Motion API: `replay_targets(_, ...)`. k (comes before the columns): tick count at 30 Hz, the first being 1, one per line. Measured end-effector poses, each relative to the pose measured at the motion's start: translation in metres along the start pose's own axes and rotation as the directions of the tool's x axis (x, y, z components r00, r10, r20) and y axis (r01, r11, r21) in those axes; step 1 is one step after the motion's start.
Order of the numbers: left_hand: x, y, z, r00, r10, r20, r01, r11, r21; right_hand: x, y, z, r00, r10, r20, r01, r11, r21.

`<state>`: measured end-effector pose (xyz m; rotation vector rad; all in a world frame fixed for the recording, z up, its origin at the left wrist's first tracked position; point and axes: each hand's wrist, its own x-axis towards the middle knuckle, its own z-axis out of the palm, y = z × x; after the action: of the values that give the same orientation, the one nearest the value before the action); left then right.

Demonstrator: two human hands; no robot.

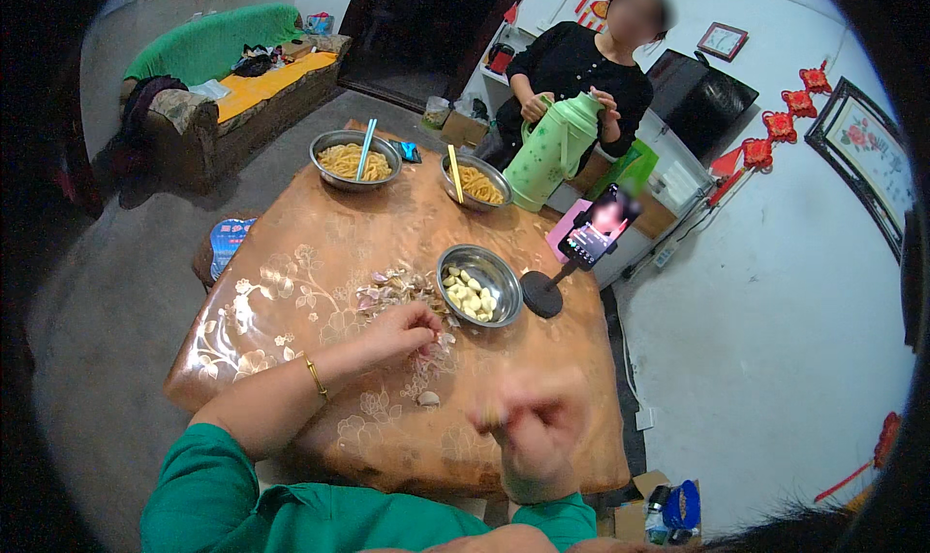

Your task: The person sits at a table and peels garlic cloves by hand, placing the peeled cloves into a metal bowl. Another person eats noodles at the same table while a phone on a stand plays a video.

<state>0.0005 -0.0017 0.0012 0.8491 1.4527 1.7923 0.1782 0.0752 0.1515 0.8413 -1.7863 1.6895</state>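
Observation:
My left hand (410,328) is low over the garlic skins, its thumb and forefinger together; whether it pinches a bit of skin I cannot tell. Papery garlic skins (392,291) lie heaped on the table beside a steel bowl (512,291) that holds peeled garlic cloves (468,295). One unpeeled garlic piece (429,399) rests nearer to me, between my hands. My right hand (534,411) is raised over the table's right front part, blurred by motion, with a small pale yellowish thing at its fingertips, perhaps a clove.
Two bowls of noodles (374,184) (505,198) with chopsticks stand at the table's far side. Behind them a person (574,66) holds a green thermos flask (556,150). A phone (599,226) on a round-based stand (541,295) is right of the garlic bowl. A stool (229,244) stands left of the table (290,226).

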Motion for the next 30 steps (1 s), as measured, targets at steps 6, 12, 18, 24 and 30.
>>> replay_targets(6, -0.008, 0.023, 0.002, 0.978, 0.185, -0.101, -0.201, 0.961, -0.188, 0.007, 0.064, -0.017, 0.841, 0.481, -0.249, -0.408, 0.865, 0.293)
replay_targets(12, -0.015, 0.026, 0.009, 0.95, 0.301, -0.088, -0.311, 0.936, -0.165, -0.013, 0.108, -0.03, 0.74, 0.589, -0.325, -0.478, 0.8, 0.362)
replay_targets(18, -0.008, 0.021, 0.004, 0.964, 0.261, -0.047, -0.264, 0.961, -0.08, -0.032, 0.139, -0.033, 0.716, 0.591, -0.372, -0.492, 0.805, 0.332)
replay_targets(24, -0.011, 0.017, 0.012, 0.968, 0.242, -0.074, -0.252, 0.949, -0.191, -0.038, 0.15, -0.032, 0.722, 0.58, -0.378, -0.469, 0.811, 0.35)
replay_targets(30, -0.008, 0.011, 0.012, 0.963, 0.237, -0.128, -0.252, 0.96, -0.121, -0.046, 0.153, -0.037, 0.72, 0.608, -0.335, -0.477, 0.783, 0.398)
